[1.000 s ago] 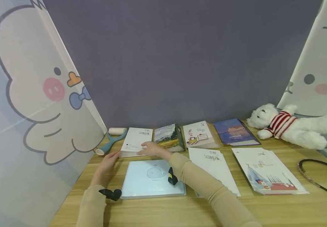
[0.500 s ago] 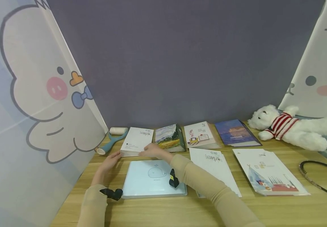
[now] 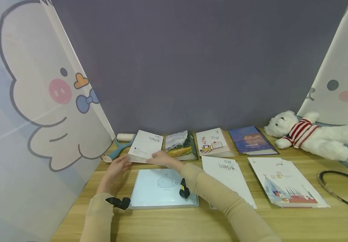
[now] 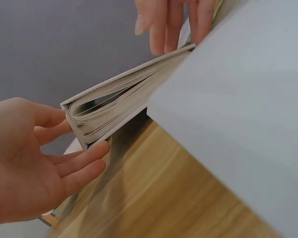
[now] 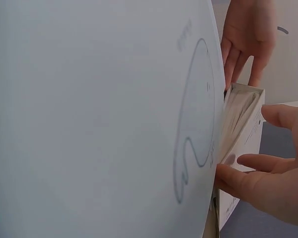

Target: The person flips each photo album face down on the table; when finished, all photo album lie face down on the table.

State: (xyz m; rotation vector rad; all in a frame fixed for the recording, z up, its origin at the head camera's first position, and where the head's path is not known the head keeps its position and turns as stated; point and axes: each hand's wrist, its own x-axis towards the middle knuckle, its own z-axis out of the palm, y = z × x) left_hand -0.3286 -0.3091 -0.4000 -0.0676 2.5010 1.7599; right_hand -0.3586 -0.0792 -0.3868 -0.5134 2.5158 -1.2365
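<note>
A thick white photo album [image 3: 146, 144] is at the back left, between both hands. Its pages fan slightly apart at the end seen in the left wrist view, where the album [image 4: 129, 96] is raised off the wood and tilted. My left hand [image 3: 117, 169] holds its left corner, with fingertips below the lower cover. On the near right edge, my right hand [image 3: 165, 159] grips the album, thumb over the cover and fingers at the page edge in the right wrist view. Just in front lies a pale blue whale-print album [image 3: 153, 191], beneath the right forearm.
Left of the hands lie a blue-handled lint roller [image 3: 115, 153] and a white roll [image 3: 125, 137]. Rightward are a landscape album [image 3: 178, 144], several other albums, a white plush bear [image 3: 304, 132] and a black cable [image 3: 340, 171]. A grey panel [image 3: 192, 67] stands behind.
The white album has risen off the table, its near edge lifting. My left hand has shifted further under its left corner; my right hand keeps its hold.
</note>
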